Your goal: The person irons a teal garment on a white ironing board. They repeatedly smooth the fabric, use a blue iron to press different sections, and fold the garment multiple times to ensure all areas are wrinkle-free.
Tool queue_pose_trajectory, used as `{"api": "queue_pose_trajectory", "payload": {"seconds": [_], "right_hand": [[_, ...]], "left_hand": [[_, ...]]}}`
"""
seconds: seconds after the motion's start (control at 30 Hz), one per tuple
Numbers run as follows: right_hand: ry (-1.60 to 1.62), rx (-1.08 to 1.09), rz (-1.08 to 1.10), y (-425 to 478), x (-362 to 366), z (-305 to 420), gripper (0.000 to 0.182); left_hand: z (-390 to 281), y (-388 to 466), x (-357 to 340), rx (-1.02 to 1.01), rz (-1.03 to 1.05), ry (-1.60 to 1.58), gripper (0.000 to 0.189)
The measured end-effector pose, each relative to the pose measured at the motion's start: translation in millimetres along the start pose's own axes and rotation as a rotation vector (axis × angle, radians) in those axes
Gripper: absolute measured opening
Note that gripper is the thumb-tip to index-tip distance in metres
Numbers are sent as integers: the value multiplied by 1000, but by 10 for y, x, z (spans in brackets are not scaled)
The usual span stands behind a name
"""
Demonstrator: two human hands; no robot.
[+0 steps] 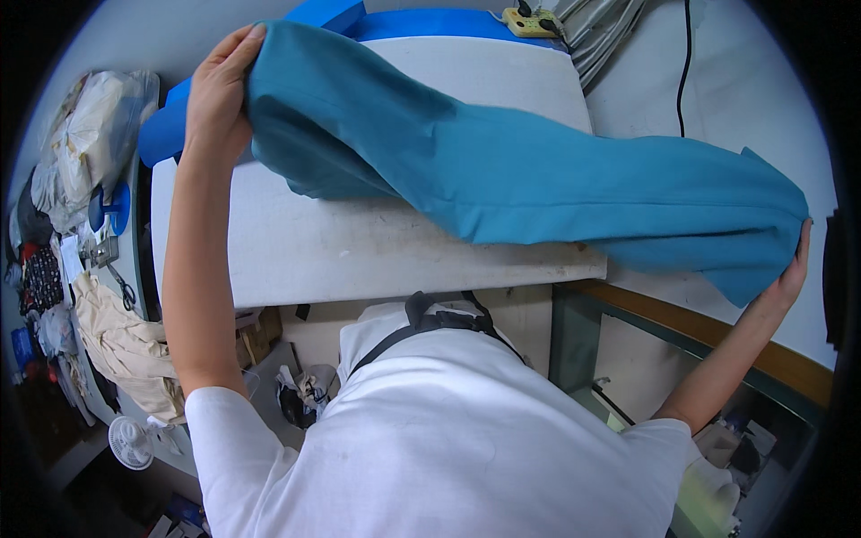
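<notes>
A long piece of teal fabric [525, 181] stretches between my two hands above a white padded table [323, 262]. My left hand [218, 87] grips its upper left end, thumb on the near side. At the far right, my right hand [794, 272] holds the other end at its edge; part of that hand is behind the cloth. The fabric sags in the middle, with folds along its lower right part and a dark hollow near the left end. Whether its middle touches the table cannot be told.
Blue material [417, 23] and a yellow power strip [531, 23] lie along the table's far edge. A black cable [685, 74] hangs at right. On the left are scissors [122, 288], cream cloth [128, 336], plastic bags [101, 128] and a white fan [131, 442]. A wood-edged frame [706, 329] stands right.
</notes>
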State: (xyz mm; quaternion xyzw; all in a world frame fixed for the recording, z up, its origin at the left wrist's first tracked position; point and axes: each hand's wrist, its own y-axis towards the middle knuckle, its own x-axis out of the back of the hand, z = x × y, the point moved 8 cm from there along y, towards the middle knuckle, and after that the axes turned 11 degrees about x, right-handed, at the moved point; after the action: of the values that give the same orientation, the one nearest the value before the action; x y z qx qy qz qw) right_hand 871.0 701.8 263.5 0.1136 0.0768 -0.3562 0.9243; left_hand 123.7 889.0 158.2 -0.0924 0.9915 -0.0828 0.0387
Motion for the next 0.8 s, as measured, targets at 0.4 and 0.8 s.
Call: {"api": "queue_pose_trajectory", "payload": {"seconds": [0.4,0.8], "right_hand": [[-218,226,-317,-425,242,481,74],[-337,477,-228,-845,-73,784,70]], "left_hand": [[356,692,-748,-77,64,128,37],[851,1249,-800,-440,-124,1382,23]]}}
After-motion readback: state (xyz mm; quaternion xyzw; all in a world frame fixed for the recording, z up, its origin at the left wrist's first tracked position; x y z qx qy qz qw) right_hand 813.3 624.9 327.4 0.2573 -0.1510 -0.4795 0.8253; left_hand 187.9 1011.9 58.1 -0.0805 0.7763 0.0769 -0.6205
